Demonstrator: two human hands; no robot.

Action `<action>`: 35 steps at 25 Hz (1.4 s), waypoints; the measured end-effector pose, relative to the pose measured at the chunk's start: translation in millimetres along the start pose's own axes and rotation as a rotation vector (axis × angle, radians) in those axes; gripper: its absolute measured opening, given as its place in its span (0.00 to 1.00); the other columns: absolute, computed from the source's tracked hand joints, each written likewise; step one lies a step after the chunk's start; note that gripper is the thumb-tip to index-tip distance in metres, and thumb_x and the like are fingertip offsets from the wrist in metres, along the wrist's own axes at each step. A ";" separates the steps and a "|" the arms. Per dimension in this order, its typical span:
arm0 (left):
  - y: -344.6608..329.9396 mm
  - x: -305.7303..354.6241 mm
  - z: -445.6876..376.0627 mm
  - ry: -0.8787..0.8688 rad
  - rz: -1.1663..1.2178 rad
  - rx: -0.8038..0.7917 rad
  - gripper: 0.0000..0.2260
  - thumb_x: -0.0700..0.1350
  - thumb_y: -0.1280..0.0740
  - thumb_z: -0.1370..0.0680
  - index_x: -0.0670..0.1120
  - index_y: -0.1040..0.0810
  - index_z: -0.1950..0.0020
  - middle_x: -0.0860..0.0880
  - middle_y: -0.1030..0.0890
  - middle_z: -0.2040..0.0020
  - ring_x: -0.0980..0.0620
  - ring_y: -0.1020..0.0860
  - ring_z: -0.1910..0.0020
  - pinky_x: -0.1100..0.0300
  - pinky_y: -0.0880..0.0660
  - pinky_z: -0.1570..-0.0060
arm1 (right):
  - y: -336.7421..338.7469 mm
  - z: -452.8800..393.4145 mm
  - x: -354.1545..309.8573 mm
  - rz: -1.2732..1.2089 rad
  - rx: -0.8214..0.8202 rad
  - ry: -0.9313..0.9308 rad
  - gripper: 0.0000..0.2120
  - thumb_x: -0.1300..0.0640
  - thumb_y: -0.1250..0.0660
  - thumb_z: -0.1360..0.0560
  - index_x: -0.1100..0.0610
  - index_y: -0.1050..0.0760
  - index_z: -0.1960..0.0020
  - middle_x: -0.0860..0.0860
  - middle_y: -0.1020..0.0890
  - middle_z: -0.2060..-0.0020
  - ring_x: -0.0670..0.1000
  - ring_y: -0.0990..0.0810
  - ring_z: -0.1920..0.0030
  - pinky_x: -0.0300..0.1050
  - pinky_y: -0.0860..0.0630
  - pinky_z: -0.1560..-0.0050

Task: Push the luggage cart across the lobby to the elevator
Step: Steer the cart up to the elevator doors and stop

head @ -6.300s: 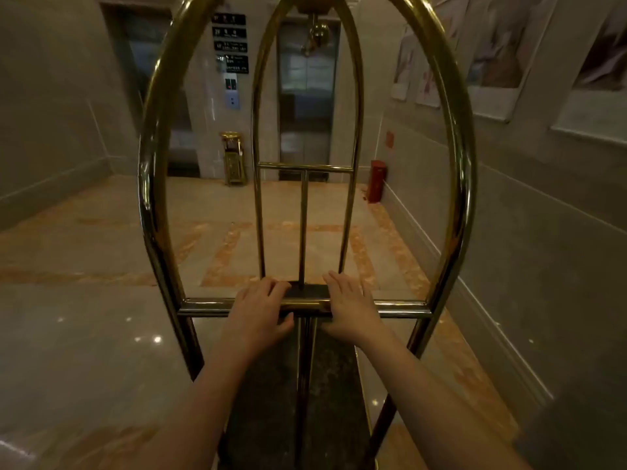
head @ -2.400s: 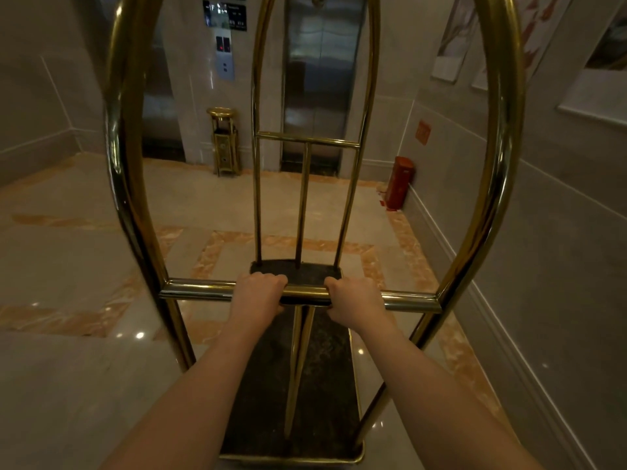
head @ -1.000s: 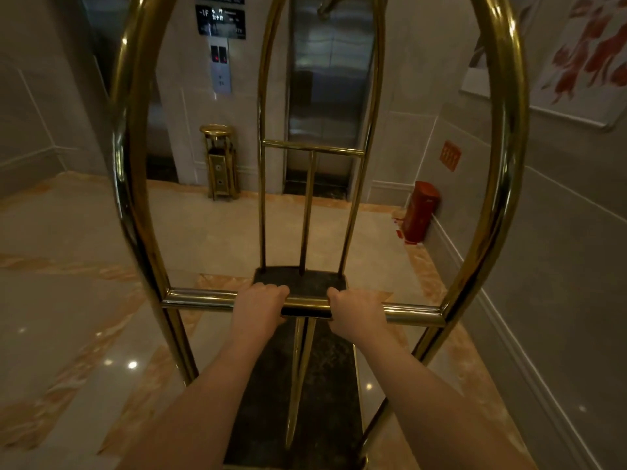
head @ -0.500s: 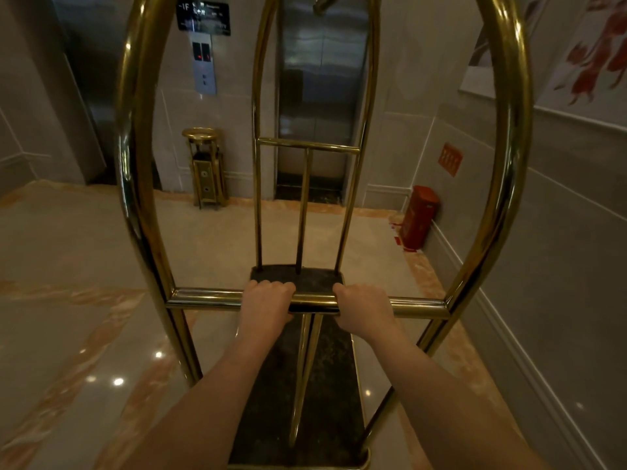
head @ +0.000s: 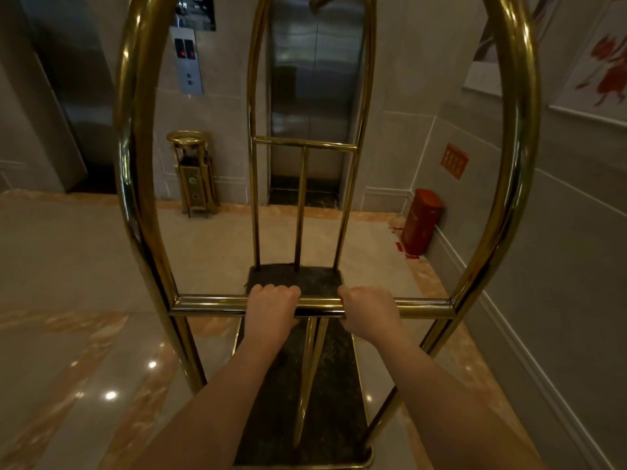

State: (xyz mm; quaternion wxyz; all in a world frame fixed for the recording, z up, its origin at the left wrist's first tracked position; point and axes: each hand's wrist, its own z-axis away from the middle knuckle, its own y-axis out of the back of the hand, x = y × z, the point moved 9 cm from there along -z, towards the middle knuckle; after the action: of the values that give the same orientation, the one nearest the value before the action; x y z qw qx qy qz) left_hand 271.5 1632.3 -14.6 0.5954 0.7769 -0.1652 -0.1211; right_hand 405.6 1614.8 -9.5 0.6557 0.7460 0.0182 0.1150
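A brass luggage cart (head: 135, 184) with tall arched tubes and a dark carpeted deck (head: 325, 374) fills the middle of the view; the deck carries nothing. My left hand (head: 271, 308) and my right hand (head: 369, 310) are both closed around the cart's horizontal push bar (head: 420, 304), on either side of its centre post. Straight ahead, seen through the far arch, stand the shut steel elevator doors (head: 314, 76). A call panel (head: 186, 61) with lit red arrows hangs on the wall to their left.
A brass ashtray bin (head: 193, 174) stands against the wall left of the elevator. A red bin (head: 420, 220) sits in the right corner. The grey panelled wall (head: 559, 266) runs close along the right. A second elevator opening (head: 74, 93) is at far left. Polished marble floor (head: 68, 266) lies to the left.
The cart and I have rolled forward; the elevator doors, ashtray bin and red bin have grown nearer and larger. Both hands keep the same hold on the push bar.
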 end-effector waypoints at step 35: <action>-118.8 -134.2 -454.5 -0.009 0.038 0.020 0.09 0.50 0.27 0.29 0.53 0.27 0.55 0.54 0.24 0.62 0.54 0.25 0.61 0.55 0.30 0.52 | -72.8 -456.0 152.9 -0.076 0.015 -0.038 0.13 0.53 0.33 0.25 0.52 0.28 0.42 0.49 0.21 0.59 0.51 0.22 0.60 0.47 0.23 0.59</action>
State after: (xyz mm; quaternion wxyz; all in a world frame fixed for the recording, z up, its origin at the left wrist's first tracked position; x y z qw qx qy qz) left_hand 336.8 2116.4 -11.5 0.5889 0.7791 -0.1838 -0.1116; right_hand 474.2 2096.4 -6.6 0.6541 0.7518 0.0349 0.0759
